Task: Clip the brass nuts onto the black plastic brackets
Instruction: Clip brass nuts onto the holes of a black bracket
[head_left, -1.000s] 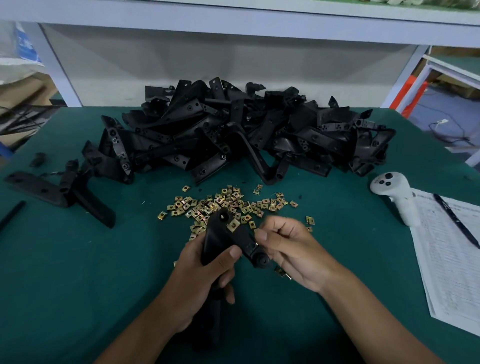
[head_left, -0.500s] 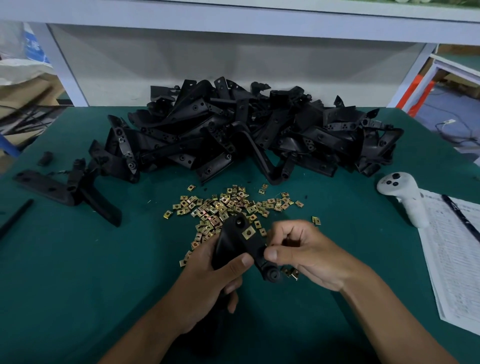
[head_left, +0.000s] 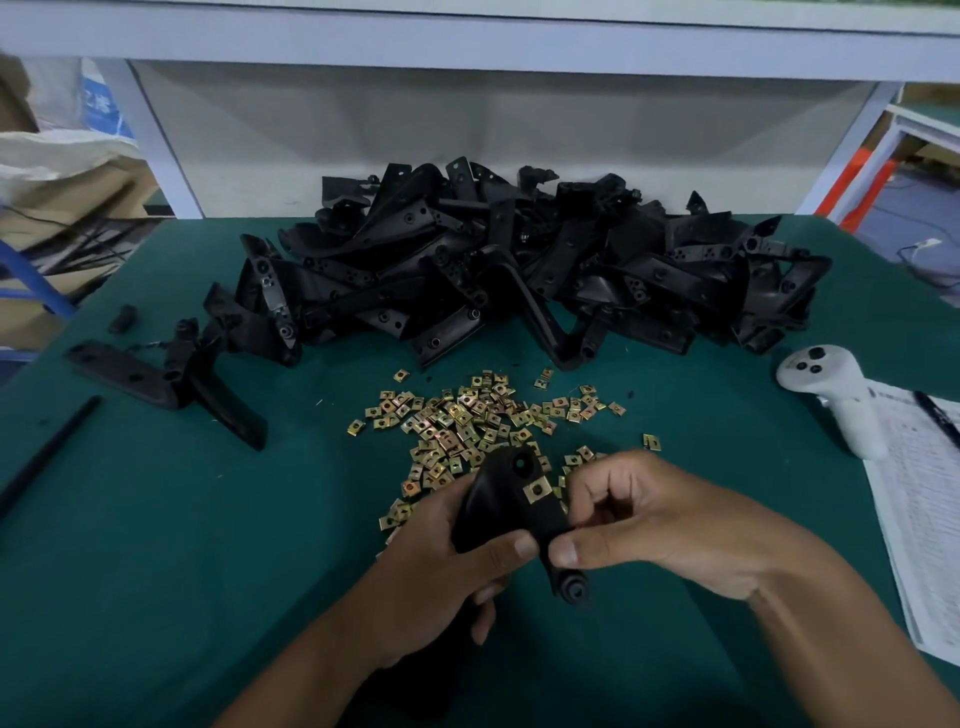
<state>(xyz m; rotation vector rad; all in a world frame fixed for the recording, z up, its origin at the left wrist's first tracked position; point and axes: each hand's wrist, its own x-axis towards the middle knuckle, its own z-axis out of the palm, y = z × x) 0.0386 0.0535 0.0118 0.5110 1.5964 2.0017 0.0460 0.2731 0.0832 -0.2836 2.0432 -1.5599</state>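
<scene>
Left hand (head_left: 441, 561) grips a black bracket (head_left: 498, 512), long axis running from 11 to 5 o'clock. Right hand (head_left: 639, 519), at the bracket's 3 o'clock, pinches its edge, fingers curled. One nut (head_left: 537, 490) sits clipped on; loose nuts (head_left: 467, 421) lie at 12 o'clock.

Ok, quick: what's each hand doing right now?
Left hand: grips the black plastic bracket.
Right hand: pinches the same bracket's arm; whether it also holds a nut cannot be told.

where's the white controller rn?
Head view, right side of the green table: the white controller lies between the bracket pile and the printed sheet, its handle overlapping the sheet's edge.
</scene>
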